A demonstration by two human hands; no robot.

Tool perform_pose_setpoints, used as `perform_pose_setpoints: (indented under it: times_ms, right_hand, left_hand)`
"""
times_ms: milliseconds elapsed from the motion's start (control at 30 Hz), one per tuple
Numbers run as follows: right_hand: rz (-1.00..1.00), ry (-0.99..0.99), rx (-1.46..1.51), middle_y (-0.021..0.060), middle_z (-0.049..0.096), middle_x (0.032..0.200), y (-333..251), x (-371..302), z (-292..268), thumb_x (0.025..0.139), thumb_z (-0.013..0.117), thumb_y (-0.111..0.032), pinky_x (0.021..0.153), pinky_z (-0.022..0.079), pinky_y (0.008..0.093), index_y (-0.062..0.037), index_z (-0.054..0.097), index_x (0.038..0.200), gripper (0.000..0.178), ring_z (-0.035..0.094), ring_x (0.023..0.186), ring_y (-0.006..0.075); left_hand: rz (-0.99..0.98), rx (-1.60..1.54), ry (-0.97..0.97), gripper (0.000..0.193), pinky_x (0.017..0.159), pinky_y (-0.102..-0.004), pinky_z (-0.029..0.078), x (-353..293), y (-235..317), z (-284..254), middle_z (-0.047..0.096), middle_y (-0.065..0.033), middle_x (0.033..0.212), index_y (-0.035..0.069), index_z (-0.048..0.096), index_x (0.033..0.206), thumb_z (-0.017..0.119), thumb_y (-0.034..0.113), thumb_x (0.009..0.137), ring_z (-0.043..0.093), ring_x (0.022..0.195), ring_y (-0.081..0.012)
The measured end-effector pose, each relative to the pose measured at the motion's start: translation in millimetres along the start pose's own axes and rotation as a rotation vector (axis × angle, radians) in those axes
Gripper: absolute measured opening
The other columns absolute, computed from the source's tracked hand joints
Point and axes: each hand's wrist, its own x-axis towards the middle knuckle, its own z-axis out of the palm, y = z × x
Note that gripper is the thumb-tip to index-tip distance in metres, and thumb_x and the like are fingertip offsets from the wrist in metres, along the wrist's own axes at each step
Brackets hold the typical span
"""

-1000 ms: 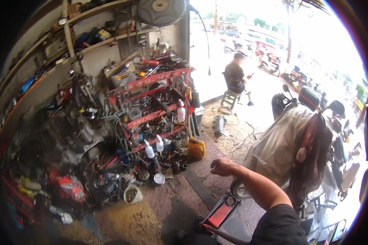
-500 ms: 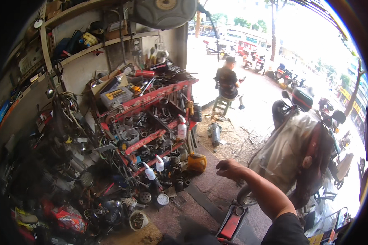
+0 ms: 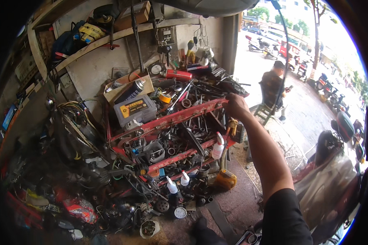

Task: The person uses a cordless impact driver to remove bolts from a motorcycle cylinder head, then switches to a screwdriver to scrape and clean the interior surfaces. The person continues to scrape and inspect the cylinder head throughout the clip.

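A: Head view: state?
B: Right hand (image 3: 237,108) at the near top rail of the red tool rack (image 3: 171,119), fingers curled; cannot tell whether they grasp it. Left hand out of view, state unknown.
A: Nearby?
B: White spray bottle (image 3: 218,150) below the right hand, yellow container (image 3: 225,180) lower still.

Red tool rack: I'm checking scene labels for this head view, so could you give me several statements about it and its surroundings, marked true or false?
1. The right hand is at the right end of the rack's top rail. True.
2. The yellow jug sits among the tools on top of the rack. False: the yellow jug is low down, by the rack's right end.
3. A red cylinder lies on top of the rack. True.
4. Both of the wearer's hands are visible. False: only the right one is.
5. The person outside is seated. True.
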Motion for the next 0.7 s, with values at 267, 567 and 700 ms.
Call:
perform_pose_setpoints:
  times_ms: [267, 567, 700]
  right_hand:
    - [0.01, -0.128, -0.229, 0.0199, 0.072, 0.115, -16, 100, 57, 0.087, 0.069, -0.036, 0.097, 0.052, 0.052, -0.0076, 0.073, 0.113, 0.038, 0.067, 0.114, 0.04]
    - [0.014, 0.024, 0.05, 0.0222, 0.073, 0.104, 3, 33, -3, 0.094, 0.059, -0.027, 0.085, 0.057, 0.0475, -0.0066, 0.071, 0.115, 0.031, 0.072, 0.1, 0.0392]
    - [0.312, -0.044, 0.781, 0.0098, 0.072, 0.101, 33, -127, -1, 0.104, 0.058, -0.023, 0.076, 0.058, 0.0312, -0.0065, 0.064, 0.134, 0.035, 0.068, 0.085, 0.0163]
  left_hand:
    - [-0.23, -0.048, 0.068, 0.023, 0.057, -0.0421, 0.051, -51, 17, 42, 0.067, -0.0118, 0.086, -0.001, 0.068, 0.099, 0.07, 0.018, 0.086, 0.064, 0.068, -0.0233]
    - [-0.235, -0.082, -0.065, 0.031, 0.064, -0.0435, 0.054, -8, 22, 56, 0.069, -0.0123, 0.096, -0.002, 0.068, 0.109, 0.07, 0.023, 0.09, 0.065, 0.077, -0.025]
    - [-0.246, -0.224, -0.296, 0.034, 0.067, -0.0442, 0.056, 81, 58, 60, 0.069, -0.0125, 0.1, -0.002, 0.068, 0.113, 0.071, 0.026, 0.092, 0.066, 0.081, -0.0257]
